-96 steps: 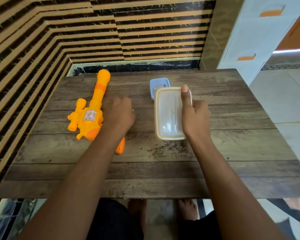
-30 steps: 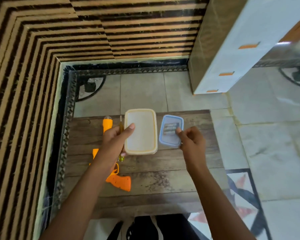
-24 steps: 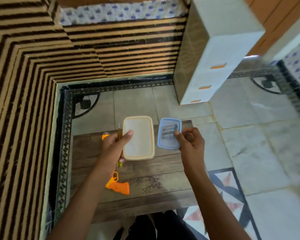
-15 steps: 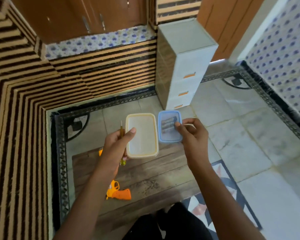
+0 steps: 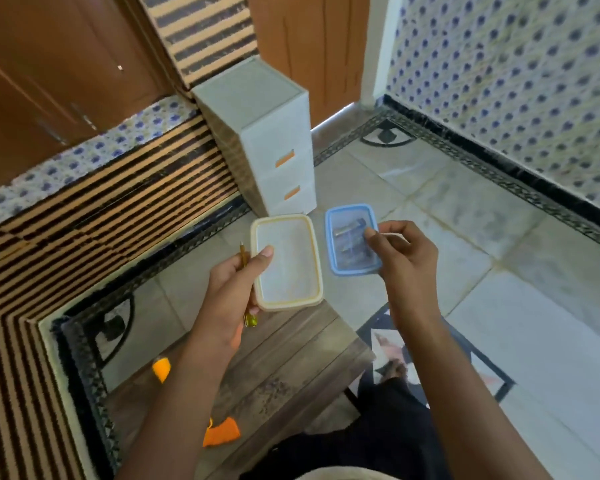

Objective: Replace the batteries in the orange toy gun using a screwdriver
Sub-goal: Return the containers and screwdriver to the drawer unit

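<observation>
My left hand (image 5: 231, 289) grips a white box with a yellow rim (image 5: 286, 263) and, pressed against it, a yellow-handled screwdriver (image 5: 245, 258) pointing away from me. My right hand (image 5: 404, 258) holds a small blue-rimmed box (image 5: 352, 239) with batteries (image 5: 349, 232) showing through its lid. Both boxes are lifted well above the wooden table (image 5: 291, 358). The orange toy gun (image 5: 220, 433) lies on the table under my left forearm; only its grip and barrel tip (image 5: 161, 368) show.
A white drawer unit with orange handles (image 5: 278, 150) stands on the tiled floor beyond the table. Striped wall panels run along the left, a blue-dotted wall along the right. My dark-clothed legs are at the table's near edge.
I have risen and the view has tilted; the table has dropped far below. Both hands have lifted the boxes off the table, and the left hand now also holds the screwdriver.
</observation>
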A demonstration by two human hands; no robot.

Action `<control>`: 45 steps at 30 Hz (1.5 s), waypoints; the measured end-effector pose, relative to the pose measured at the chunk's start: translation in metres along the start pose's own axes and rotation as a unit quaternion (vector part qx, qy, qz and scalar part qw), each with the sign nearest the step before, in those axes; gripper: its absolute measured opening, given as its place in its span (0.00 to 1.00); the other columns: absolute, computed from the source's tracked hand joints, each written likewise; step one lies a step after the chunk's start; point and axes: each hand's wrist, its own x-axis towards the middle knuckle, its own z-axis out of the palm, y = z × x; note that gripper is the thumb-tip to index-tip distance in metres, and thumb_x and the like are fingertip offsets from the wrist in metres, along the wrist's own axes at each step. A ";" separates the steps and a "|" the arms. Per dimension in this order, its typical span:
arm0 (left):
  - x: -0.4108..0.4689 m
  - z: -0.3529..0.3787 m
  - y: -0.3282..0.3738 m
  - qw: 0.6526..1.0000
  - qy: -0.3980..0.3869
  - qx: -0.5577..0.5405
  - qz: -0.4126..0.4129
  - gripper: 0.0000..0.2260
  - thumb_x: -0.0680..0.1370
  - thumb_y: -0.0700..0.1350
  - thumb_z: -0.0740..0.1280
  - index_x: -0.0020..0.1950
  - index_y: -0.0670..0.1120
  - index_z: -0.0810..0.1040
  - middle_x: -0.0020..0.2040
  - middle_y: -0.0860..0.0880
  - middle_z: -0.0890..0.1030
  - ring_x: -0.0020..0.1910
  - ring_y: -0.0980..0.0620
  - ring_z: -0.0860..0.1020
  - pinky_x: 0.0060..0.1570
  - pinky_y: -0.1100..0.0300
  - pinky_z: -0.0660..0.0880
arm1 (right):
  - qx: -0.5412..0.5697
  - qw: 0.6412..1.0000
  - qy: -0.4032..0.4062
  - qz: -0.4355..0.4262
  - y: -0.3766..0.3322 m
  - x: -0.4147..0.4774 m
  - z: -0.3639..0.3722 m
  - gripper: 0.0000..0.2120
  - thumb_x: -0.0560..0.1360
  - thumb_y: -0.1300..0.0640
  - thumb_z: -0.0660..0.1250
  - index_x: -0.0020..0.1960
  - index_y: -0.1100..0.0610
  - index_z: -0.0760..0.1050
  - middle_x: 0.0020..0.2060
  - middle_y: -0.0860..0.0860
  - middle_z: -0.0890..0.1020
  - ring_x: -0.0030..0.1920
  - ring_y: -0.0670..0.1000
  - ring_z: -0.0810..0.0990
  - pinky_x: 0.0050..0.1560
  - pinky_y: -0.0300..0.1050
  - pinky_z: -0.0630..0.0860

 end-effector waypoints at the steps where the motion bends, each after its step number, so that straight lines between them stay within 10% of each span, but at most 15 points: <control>1: 0.005 0.024 0.004 1.000 -0.007 0.003 -0.004 0.10 0.82 0.50 0.71 0.53 0.43 0.84 0.39 0.46 0.83 0.32 0.53 0.73 0.22 0.64 0.63 | 0.007 1.000 0.009 0.004 -0.003 0.014 -0.019 0.04 0.80 0.59 0.72 0.48 0.56 0.78 0.43 0.57 0.87 0.48 0.60 0.87 0.47 0.54 0.80; 23: 0.087 0.377 0.072 0.991 -0.119 0.060 -0.004 0.09 0.81 0.51 0.73 0.49 0.45 0.84 0.40 0.45 0.79 0.34 0.50 0.69 0.22 0.64 0.61 | 0.020 0.986 0.165 0.002 -0.076 0.207 -0.299 0.05 0.78 0.55 0.73 0.47 0.55 0.78 0.42 0.54 0.87 0.46 0.57 0.87 0.44 0.52 0.80; 45: 0.272 0.380 0.134 0.998 -0.012 -0.031 -0.062 0.09 0.80 0.49 0.74 0.51 0.43 0.84 0.43 0.43 0.79 0.35 0.49 0.73 0.22 0.64 0.64 | -0.019 0.998 0.063 0.005 -0.089 0.431 -0.176 0.09 0.80 0.57 0.72 0.57 0.56 0.76 0.41 0.55 0.88 0.45 0.52 0.88 0.43 0.43 0.79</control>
